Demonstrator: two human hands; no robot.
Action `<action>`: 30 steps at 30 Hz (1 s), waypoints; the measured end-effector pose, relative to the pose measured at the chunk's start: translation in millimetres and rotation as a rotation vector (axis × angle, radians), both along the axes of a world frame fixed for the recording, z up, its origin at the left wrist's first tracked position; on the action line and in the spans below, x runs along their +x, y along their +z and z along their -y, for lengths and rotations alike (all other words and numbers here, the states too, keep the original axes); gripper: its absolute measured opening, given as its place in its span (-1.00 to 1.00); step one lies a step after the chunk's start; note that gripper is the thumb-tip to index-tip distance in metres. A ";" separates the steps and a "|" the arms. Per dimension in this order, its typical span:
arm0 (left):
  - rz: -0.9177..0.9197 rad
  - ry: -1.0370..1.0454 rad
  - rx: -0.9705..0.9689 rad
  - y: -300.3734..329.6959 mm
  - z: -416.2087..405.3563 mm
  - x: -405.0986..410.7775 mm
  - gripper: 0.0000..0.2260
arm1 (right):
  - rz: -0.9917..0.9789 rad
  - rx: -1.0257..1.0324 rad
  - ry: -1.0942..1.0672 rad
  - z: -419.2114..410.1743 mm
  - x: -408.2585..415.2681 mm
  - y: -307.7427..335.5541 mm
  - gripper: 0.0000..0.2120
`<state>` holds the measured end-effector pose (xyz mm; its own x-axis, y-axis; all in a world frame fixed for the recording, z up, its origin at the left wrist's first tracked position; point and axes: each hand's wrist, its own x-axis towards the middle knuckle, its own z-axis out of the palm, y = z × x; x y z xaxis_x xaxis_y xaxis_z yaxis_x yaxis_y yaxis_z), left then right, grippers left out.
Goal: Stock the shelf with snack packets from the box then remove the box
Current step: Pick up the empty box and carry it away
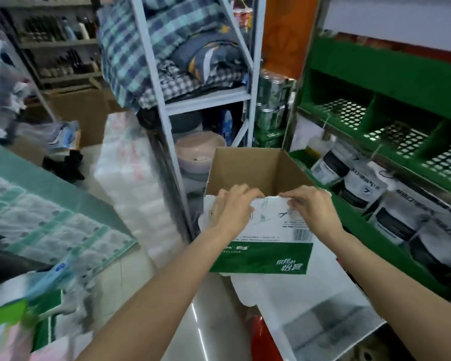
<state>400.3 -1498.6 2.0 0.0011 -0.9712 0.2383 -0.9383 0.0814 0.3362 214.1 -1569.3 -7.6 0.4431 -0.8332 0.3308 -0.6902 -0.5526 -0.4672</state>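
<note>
Cardboard box (258, 194), open at the top and showing a bare brown inside, sits in the middle with both hands on its near rim. Its near face is white above and green below, printed with a small scissors mark, a barcode and white Chinese characters on the green band; the smaller print is too blurred to read. Left of the box stands a white metal rack (167, 105) piled with checked bedding (151, 43). On the box's near edge, the left hand (232, 207) curls its fingers over the white flap and grips it. Just to its right on the same edge, the right hand (313, 207) pinches the flap between thumb and fingers. Right of the box is a green shelf (391, 74) with perforated trays; below it lie dark and white packets (391, 217).
</note>
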 end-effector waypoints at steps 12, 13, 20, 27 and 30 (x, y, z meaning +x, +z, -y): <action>0.019 0.020 0.207 -57.8 92.9 -73.2 -0.75 | -0.113 0.187 0.019 95.2 -61.3 -60.0 -0.76; 0.013 0.013 0.236 -60.3 98.9 -77.3 -0.76 | -0.131 0.196 0.016 99.7 -65.0 -62.8 -0.77; -0.042 -0.034 0.346 -89.2 135.2 -110.9 -0.79 | -0.183 0.287 -0.090 121.8 -87.1 -88.6 -0.86; -0.133 -0.003 0.421 -118.7 147.3 -128.9 -0.80 | -0.174 0.322 -0.132 123.3 -93.2 -119.0 -0.84; -0.143 -0.002 0.465 -134.5 143.0 -127.5 -0.79 | -0.238 0.330 -0.137 122.5 -93.5 -132.4 -0.87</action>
